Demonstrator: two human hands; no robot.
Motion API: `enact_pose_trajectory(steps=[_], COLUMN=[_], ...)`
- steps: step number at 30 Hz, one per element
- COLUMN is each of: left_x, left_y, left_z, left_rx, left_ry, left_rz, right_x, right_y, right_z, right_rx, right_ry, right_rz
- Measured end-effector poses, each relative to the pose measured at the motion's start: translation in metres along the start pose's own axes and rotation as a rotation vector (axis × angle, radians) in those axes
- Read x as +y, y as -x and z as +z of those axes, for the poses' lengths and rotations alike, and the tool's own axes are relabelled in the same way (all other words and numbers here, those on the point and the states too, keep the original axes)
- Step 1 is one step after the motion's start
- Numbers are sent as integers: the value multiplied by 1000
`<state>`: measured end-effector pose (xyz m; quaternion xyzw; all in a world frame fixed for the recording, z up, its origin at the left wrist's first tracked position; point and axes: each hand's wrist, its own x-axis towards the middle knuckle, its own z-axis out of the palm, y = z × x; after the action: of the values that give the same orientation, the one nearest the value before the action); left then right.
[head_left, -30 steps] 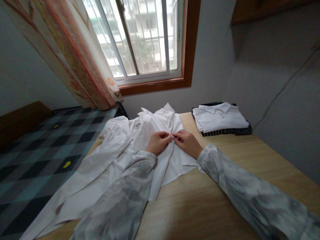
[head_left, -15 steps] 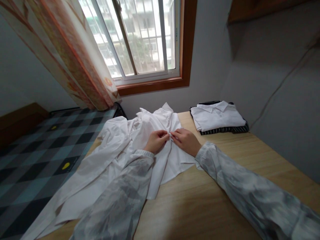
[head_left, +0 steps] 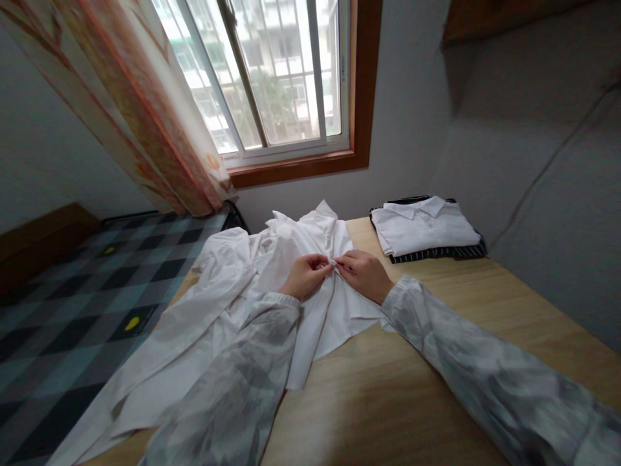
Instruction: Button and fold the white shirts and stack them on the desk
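Note:
A white long-sleeved shirt point(head_left: 228, 285) lies spread and rumpled over the wooden table, its collar toward the window and one sleeve stretching to the lower left. My left hand point(head_left: 308, 274) pinches the shirt's front edge near the middle. Close against it, my right hand point(head_left: 363, 273) grips the same edge between thumb and fingers. The fingertips of both hands almost meet there. Whether a button sits between them is too small to make out.
Folded clothes, a white collared shirt point(head_left: 427, 226) on top of a dark striped garment point(head_left: 436, 254), rest at the table's back right. The wooden table point(head_left: 369, 395) borders a checked bed point(head_left: 97, 285) on the left. A curtain point(head_left: 160, 129) hangs beside the window point(head_left: 286, 71).
Both hands stay at the same spot on the shirt, with only slight finger movement. The whole view has shifted a few pixels.

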<state>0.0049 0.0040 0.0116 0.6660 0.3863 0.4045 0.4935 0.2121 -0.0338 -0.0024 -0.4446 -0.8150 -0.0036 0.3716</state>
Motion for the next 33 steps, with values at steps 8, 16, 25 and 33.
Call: enact_pose_trajectory(steps=[8, 16, 25, 33], left_x=[-1, 0, 1, 0], left_y=[0, 2, 1, 2], left_z=[1, 3, 1, 0], left_rx=[43, 60, 54, 36], left_ry=[-19, -35, -31, -53], left_rz=[3, 8, 0, 11], right_x=[-4, -6, -5, -6], right_y=[-1, 0, 0, -1], right_z=[-2, -1, 0, 1], right_rx=[2, -7, -6, -14], right_ry=[86, 110, 111, 118], right_rz=[-46, -43, -43, -47])
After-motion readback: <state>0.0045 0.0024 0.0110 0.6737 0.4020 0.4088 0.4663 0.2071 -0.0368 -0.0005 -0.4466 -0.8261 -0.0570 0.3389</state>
